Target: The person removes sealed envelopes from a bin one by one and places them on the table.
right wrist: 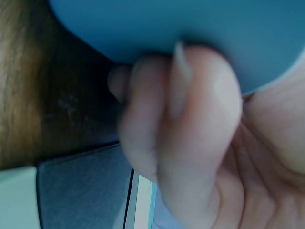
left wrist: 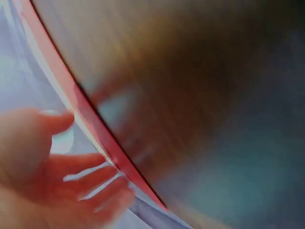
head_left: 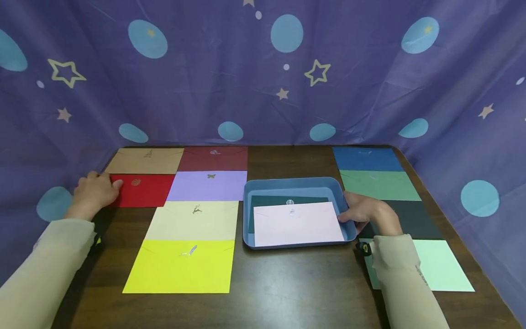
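Note:
My left hand (head_left: pixel 94 192) is at the outer edge of a red envelope (head_left: pixel 144 196) on the left of the table. In the left wrist view its fingers are extended, fingertips right at the red edge. With its fingers curled, my right hand (head_left: pixel 370 212) grips the right wall of a blue tray (head_left: pixel 287 182), thumb on the rim. Inside the tray a pale pink envelope (head_left: pixel 297 226) lies over a dark green envelope (head_left: pixel 267 201). The right wrist view shows the tray's outer wall (right wrist: pixel 143 28) close behind the curled fingers.
On the left lie tan (head_left: pixel 141 162), maroon (head_left: pixel 213 160), lavender (head_left: pixel 209 187), cream (head_left: pixel 205 226) and yellow (head_left: pixel 181 269) envelopes. Blue (head_left: pixel 367 160), green (head_left: pixel 380 186), dark grey (head_left: pixel 415 219) and mint (head_left: pixel 444 265) ones line the right. A patterned curtain (head_left: pixel 230 91) surrounds the table.

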Demonstrator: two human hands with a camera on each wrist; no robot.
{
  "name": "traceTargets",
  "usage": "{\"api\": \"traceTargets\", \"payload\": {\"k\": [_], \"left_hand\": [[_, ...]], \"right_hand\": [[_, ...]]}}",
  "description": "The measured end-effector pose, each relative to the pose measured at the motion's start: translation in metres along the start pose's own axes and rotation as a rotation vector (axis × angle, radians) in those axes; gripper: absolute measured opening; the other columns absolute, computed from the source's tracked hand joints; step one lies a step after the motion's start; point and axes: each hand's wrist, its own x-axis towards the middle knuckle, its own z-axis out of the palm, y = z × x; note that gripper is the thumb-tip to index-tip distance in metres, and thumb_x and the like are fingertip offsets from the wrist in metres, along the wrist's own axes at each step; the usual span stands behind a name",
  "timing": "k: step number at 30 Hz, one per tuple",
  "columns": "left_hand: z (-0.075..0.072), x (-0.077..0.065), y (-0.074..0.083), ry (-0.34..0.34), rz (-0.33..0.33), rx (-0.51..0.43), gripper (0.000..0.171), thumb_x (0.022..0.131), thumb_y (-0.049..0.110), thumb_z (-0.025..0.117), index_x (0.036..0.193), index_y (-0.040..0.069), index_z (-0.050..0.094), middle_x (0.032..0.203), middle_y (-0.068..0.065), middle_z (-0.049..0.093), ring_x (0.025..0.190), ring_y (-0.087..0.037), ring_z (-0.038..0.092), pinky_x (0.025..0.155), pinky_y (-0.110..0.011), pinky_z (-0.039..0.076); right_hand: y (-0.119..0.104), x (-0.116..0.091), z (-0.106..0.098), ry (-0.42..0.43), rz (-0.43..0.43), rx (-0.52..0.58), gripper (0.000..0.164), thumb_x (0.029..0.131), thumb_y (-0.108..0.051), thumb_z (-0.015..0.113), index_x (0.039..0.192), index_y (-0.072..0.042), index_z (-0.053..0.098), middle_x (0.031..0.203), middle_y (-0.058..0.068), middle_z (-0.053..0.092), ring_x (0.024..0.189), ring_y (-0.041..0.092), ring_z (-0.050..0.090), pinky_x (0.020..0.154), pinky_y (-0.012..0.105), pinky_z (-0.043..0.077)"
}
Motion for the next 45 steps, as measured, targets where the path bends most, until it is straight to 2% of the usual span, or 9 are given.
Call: {"api": "traceTargets", "payload": {"k": [3,5,13,17,29,42,45], "left_hand": [[0.0020,-0.0021,0.0039,-0.084,0.006,-0.011,0.085,0.094,0.050,0.049,0.128,-0.024,0.027,0.115,-0.045,0.019,0.100,-0.063,0.022,0.082,-0.074,0.032],[0.0030,-0.0029,0.0046,-0.110,0.012,-0.020,0.092,0.093,0.057,0.046,0.130,-0.025,0.022,0.116,-0.046,0.017,0.102,-0.063,0.020,0.083,-0.075,0.030],[0.0068,-0.0020,0.0001,-0.136,-0.017,-0.046,0.093,0.097,0.058,0.036,0.136,-0.023,0.010,0.122,-0.047,0.011,0.106,-0.063,0.015,0.087,-0.076,0.026],[0.0078,-0.0019,-0.0009,-0.132,-0.013,-0.046,0.093,0.097,0.058,0.033,0.137,-0.022,0.008,0.123,-0.047,0.010,0.107,-0.064,0.014,0.088,-0.076,0.025],[0.0076,-0.0079,0.0034,-0.109,0.015,-0.052,0.092,0.097,0.059,0.034,0.135,-0.022,0.014,0.122,-0.046,0.011,0.105,-0.063,0.016,0.085,-0.076,0.025],[0.0076,-0.0050,0.0074,-0.106,-0.005,-0.041,0.090,0.097,0.057,0.037,0.131,-0.023,0.018,0.116,-0.045,0.014,0.102,-0.061,0.017,0.083,-0.075,0.028],[0.0069,-0.0054,0.0087,-0.059,0.007,-0.037,0.088,0.097,0.055,0.040,0.131,-0.023,0.020,0.118,-0.045,0.016,0.102,-0.061,0.018,0.083,-0.075,0.028]], "right_hand": [[-0.0007,-0.0006,-0.0007,0.006,-0.001,-0.002,0.073,0.088,-0.014,0.067,0.138,-0.001,0.017,0.122,0.026,0.041,0.082,0.028,0.060,0.058,0.041,0.057],[-0.0008,-0.0008,-0.0006,0.003,0.001,-0.003,0.073,0.087,-0.014,0.067,0.138,-0.001,0.017,0.122,0.026,0.041,0.082,0.028,0.060,0.058,0.041,0.057],[-0.0015,-0.0010,0.0004,-0.006,-0.005,-0.002,0.076,0.087,-0.014,0.067,0.141,-0.003,0.015,0.125,0.026,0.039,0.085,0.029,0.060,0.058,0.042,0.056],[-0.0022,-0.0010,-0.0002,-0.003,-0.011,-0.003,0.076,0.087,-0.013,0.068,0.141,-0.004,0.015,0.126,0.026,0.039,0.087,0.030,0.059,0.057,0.042,0.056],[-0.0012,0.0005,-0.0002,-0.008,-0.008,-0.005,0.077,0.087,-0.014,0.068,0.141,-0.004,0.015,0.125,0.026,0.041,0.084,0.029,0.060,0.057,0.042,0.056],[0.0001,-0.0004,-0.0007,-0.004,-0.010,0.000,0.075,0.087,-0.013,0.068,0.140,-0.002,0.016,0.125,0.026,0.041,0.087,0.030,0.059,0.058,0.042,0.057],[-0.0008,-0.0011,-0.0011,-0.004,-0.011,-0.004,0.074,0.088,-0.014,0.068,0.140,-0.002,0.016,0.125,0.026,0.040,0.087,0.029,0.059,0.058,0.042,0.057]]}}
